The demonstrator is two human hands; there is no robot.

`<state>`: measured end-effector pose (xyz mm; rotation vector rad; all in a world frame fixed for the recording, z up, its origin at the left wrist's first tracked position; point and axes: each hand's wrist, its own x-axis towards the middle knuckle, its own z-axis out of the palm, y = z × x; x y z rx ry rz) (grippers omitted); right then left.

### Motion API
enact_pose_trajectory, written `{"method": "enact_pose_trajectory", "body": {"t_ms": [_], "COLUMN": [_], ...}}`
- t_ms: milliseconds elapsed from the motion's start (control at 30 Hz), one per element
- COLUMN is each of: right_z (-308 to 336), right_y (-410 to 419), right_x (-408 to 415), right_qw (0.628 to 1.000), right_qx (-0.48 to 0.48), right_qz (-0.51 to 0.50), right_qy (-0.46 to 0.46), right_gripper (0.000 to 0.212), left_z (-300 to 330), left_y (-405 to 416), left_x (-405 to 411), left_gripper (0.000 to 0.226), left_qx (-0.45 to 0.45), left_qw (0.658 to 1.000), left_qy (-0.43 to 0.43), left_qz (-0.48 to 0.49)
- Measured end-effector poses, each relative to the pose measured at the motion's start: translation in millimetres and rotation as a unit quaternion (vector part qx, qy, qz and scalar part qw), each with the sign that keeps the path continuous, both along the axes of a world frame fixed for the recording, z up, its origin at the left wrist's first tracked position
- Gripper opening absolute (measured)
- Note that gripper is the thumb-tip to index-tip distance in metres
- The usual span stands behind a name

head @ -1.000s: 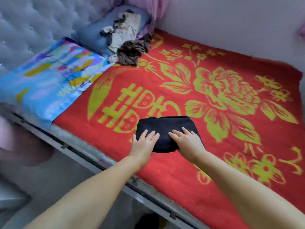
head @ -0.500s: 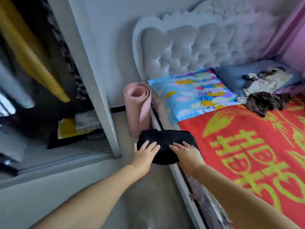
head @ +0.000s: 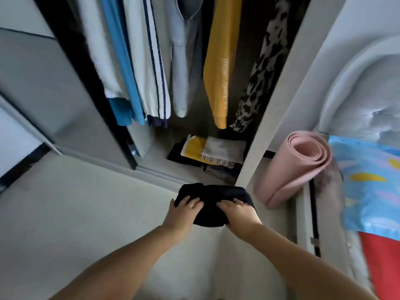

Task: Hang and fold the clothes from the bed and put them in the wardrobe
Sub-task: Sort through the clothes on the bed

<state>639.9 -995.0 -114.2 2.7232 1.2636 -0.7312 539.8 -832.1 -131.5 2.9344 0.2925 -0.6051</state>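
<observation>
A folded black garment [head: 213,197] is carried in the air above the floor, just in front of the open wardrobe [head: 279,87]. My left hand [head: 184,210] grips its left side and my right hand [head: 237,213] grips its right side, fingers on top. Inside the wardrobe hang several clothes, among them a yellow one [head: 218,68] and a blue one [head: 121,68]. A stack of folded clothes [head: 213,153] lies on the wardrobe floor, straight ahead of the black garment.
A rolled pink mat [head: 298,167] stands between the wardrobe side and the bed. The bed with a colourful pillow [head: 372,187] and red blanket [head: 383,265] is at the right edge. A grey sliding door [head: 54,98] covers the wardrobe's left part.
I have turned left from the bed to face the wardrobe, and both hands have lifted the folded black garment off the red blanket and carried it over the floor.
</observation>
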Motion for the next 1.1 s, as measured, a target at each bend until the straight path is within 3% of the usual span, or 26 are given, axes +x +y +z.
{"method": "enact_pose_trajectory", "body": {"t_ms": [333,667,900,1100], "right_z": [-28,-118,-252,-374], "right_y": [133,339,443,529], "right_x": [40,75,132,228], "right_qw": [0.995,0.997,0.996,0.999], "right_qx": [-0.048,-0.015,-0.012,0.034], "right_qz": [0.084,-0.001,-0.018,-0.019], "right_qy": [0.029,0.080,0.082,-0.022], "right_gripper": [0.059,0.059,0.056,0.058], "left_z": [-41,-109,-242,-373], "left_y": [115,336,444,523], "left_x": [15,73,133,235], "left_gripper": [0.067,0.065,0.069,0.061], "left_qx": [-0.025,-0.017,-0.017,0.032], "left_qw": [0.997,0.997,0.998,0.999], "left_qy": [0.022,0.069,0.066,-0.035], "left_qz": [0.075,0.017,0.003,0.018]}}
